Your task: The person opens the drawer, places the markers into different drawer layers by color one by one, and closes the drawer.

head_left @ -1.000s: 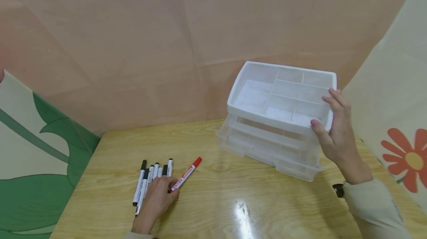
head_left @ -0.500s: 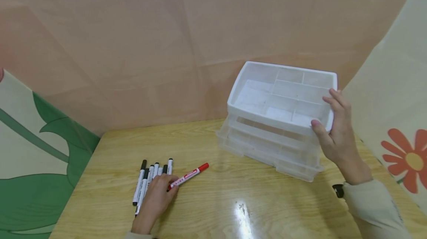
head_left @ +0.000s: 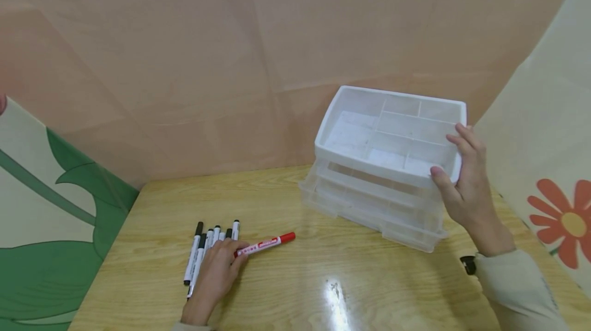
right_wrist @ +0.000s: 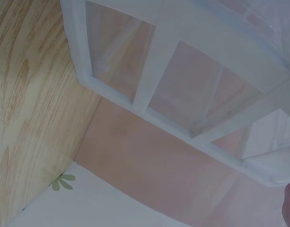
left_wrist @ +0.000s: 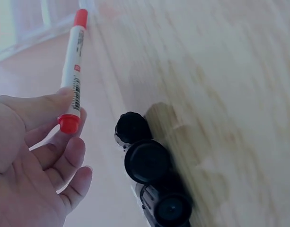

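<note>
Taking up the red marker point(head_left: 267, 244) seemed the step in hand, the left hand point(head_left: 216, 272) clamping its grip on one end beside the black-capped markers point(head_left: 198, 259) over the counter point(head_left: 277, 290), the right hand point(head_left: 471, 192) gripping the plastic box point(head_left: 374, 165), and the next move probably called for a steady lift.

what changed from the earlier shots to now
The white marker pen with red ends, pinched by the left hand, has swung its far end rightward and toward the person. Nothing was grasped or released. The right hand, gripping the white plastic divided organizer, and the black-capped white markers stayed put.
</note>
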Action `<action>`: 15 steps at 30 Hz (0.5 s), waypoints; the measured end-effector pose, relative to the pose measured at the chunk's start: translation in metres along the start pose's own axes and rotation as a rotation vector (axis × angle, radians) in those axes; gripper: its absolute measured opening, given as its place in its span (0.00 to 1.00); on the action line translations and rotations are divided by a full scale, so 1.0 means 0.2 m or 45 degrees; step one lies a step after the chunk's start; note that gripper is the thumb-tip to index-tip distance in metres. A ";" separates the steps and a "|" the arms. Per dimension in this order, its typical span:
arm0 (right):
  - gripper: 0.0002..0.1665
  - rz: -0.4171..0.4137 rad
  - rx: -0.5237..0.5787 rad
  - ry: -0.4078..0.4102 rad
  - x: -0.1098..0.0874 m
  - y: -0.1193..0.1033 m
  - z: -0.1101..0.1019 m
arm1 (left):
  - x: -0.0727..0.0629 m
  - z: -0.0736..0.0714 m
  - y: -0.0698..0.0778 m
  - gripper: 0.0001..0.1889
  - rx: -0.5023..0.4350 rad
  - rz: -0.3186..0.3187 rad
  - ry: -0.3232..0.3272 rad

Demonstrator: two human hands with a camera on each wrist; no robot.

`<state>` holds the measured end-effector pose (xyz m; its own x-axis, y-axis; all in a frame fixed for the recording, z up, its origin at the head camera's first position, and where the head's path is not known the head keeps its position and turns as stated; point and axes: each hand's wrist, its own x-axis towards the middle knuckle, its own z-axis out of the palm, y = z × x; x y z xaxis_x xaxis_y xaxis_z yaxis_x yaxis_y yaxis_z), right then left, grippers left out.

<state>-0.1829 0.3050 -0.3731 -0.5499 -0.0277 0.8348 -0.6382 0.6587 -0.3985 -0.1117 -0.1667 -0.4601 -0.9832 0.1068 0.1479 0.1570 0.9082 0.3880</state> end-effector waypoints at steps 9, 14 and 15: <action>0.48 0.021 -0.005 -0.012 0.00 0.00 0.00 | 0.00 -0.02 0.03 0.10 -0.083 0.011 -0.019; 0.48 0.019 -0.004 -0.013 0.00 0.00 0.00 | 0.00 -0.03 0.04 0.11 -0.135 -0.006 -0.044; 0.48 0.018 -0.002 -0.012 0.00 0.00 0.00 | 0.00 -0.03 0.05 0.11 -0.151 -0.010 -0.045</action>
<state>-0.1821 0.3052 -0.3730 -0.5639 -0.0251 0.8255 -0.6293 0.6604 -0.4097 -0.1100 -0.1609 -0.4503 -0.9868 0.1159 0.1132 0.1571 0.8552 0.4939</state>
